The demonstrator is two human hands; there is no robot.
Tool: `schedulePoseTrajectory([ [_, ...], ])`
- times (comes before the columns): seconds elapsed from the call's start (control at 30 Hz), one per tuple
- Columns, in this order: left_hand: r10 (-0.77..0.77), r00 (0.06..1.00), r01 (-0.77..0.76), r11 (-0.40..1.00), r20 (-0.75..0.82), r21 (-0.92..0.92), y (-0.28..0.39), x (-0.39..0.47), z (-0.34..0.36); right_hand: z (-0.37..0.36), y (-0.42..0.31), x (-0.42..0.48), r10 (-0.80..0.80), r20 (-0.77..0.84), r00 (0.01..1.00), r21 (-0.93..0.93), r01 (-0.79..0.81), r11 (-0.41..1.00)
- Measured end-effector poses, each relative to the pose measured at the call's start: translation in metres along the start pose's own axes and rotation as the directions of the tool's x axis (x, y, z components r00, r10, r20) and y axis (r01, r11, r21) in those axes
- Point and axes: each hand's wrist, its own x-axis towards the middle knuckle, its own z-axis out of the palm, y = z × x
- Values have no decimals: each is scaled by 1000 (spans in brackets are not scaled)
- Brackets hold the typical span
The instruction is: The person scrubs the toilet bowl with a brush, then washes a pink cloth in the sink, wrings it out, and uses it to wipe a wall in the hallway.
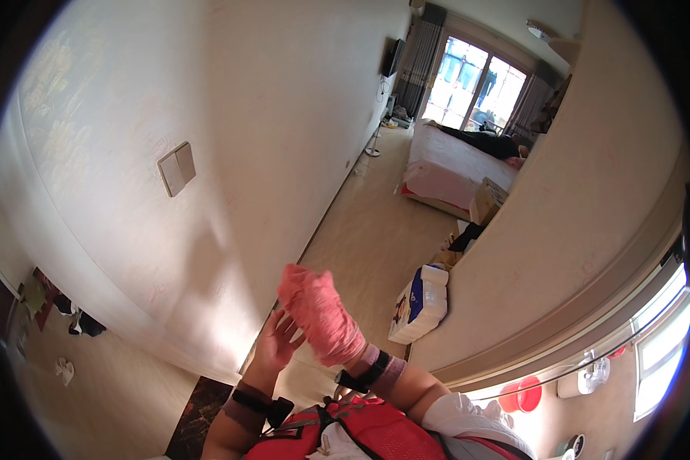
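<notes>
A pink cloth covering (pixel 316 313), wrinkled like a mitt or a rag, wraps my right hand from the fingers down to the wrist. The fingers beneath it are hidden, so their pose cannot be told. Just left of it is my left hand (pixel 277 340), bare, palm up and with its fingers apart. Its fingertips come close to the cloth's edge; whether they touch cannot be told. Both forearms wear a brownish band with a black strap. Below my arms is the red vest (pixel 379 428) on my body.
A pale wall with a light switch (pixel 177 169) rises at left. Ahead, a corridor floor (pixel 374 241) leads to a bed (pixel 448 172) with a person lying on it. A plastic-wrapped pack (pixel 420 302) stands by the right wall. At lower right is a red basin (pixel 523 395).
</notes>
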Motion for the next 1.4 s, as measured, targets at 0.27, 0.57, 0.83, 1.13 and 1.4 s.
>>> schedulePoseTrajectory([
  [0.27,157,957,-121,980,243,-156,15,-35,5,13,75,-12,79,398,914,-641,215,737],
  [0.57,-71,965,133,962,252,-239,-12,-22,-24,-43,136,-19,128,474,871,144,-220,965],
  [0.83,3,967,47,980,254,-192,-9,-26,57,-90,32,-18,-105,426,899,-262,234,936],
  [1.13,178,914,-142,982,365,-122,-17,-39,85,-79,-21,6,-22,538,843,-685,452,571],
  [1.4,448,883,-356,833,139,-423,-13,-115,49,-40,54,8,106,727,678,49,-206,977],
])
